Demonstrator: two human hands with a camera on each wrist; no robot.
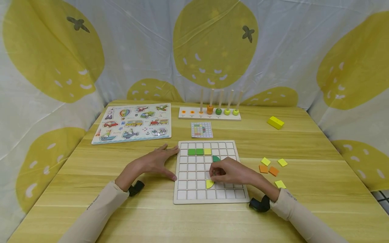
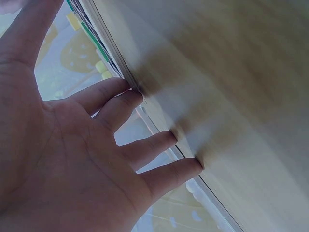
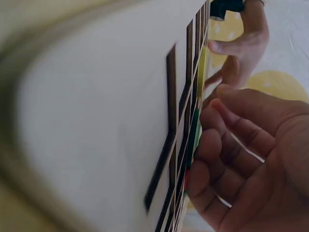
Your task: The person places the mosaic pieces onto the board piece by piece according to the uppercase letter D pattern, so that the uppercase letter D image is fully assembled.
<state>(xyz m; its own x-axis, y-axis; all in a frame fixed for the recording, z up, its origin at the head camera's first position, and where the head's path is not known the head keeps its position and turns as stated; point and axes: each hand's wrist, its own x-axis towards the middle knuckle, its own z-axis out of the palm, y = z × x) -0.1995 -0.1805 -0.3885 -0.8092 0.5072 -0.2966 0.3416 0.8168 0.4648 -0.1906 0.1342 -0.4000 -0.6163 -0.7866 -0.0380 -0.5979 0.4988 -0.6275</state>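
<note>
A white grid board (image 1: 176, 199) lies in front of me, with two green squares (image 1: 196, 152), a yellow square (image 1: 207, 151), a green quarter-circle tile (image 1: 216, 158) and a yellow quarter-circle tile (image 1: 209, 184) on it. My left hand (image 1: 156, 161) is spread at the board's left edge, thumb and fingertips touching it. Over the board's right half, my right hand (image 1: 229, 171) has curled fingers, its fingertips right at the yellow quarter-circle. In the right wrist view the thumb and curled fingers (image 3: 211, 145) are close to the board; I cannot tell whether they pinch a tile.
Loose yellow tiles (image 1: 282, 162) and orange tiles (image 1: 274, 171) lie right of the board. Behind it are a colored pattern card (image 1: 202, 130), a vehicle picture puzzle (image 1: 133, 124) and a peg board (image 1: 188, 115) with beads. A yellow block (image 1: 275, 123) sits at the back right.
</note>
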